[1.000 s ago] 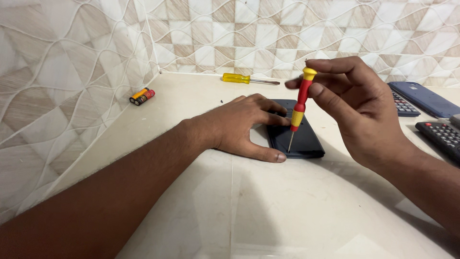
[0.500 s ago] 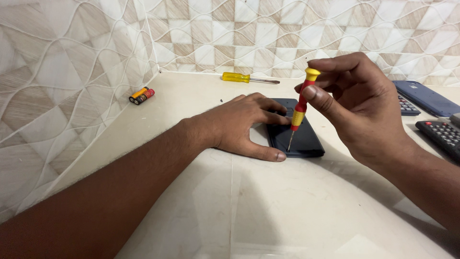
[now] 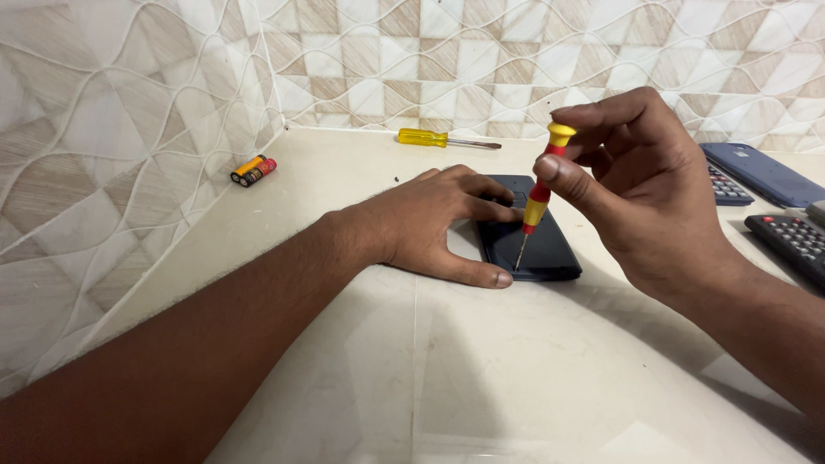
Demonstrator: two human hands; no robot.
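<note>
On the pale counter point(image 3: 361, 387), near its middle, lies a flat black device point(image 3: 537, 245), back side up. The left hand point(image 3: 438, 228) rests on it, fingers spread flat, thumb against its near left corner. The right hand point(image 3: 640, 193) pinches a small red-and-yellow screwdriver point(image 3: 539, 196) upright between thumb and fingers, forefinger on its cap, tip touching the device's near edge. Farther back lie a yellow screwdriver point(image 3: 434, 137) and two batteries point(image 3: 253, 170); calculators point(image 3: 795, 241) sit at the right.
</note>
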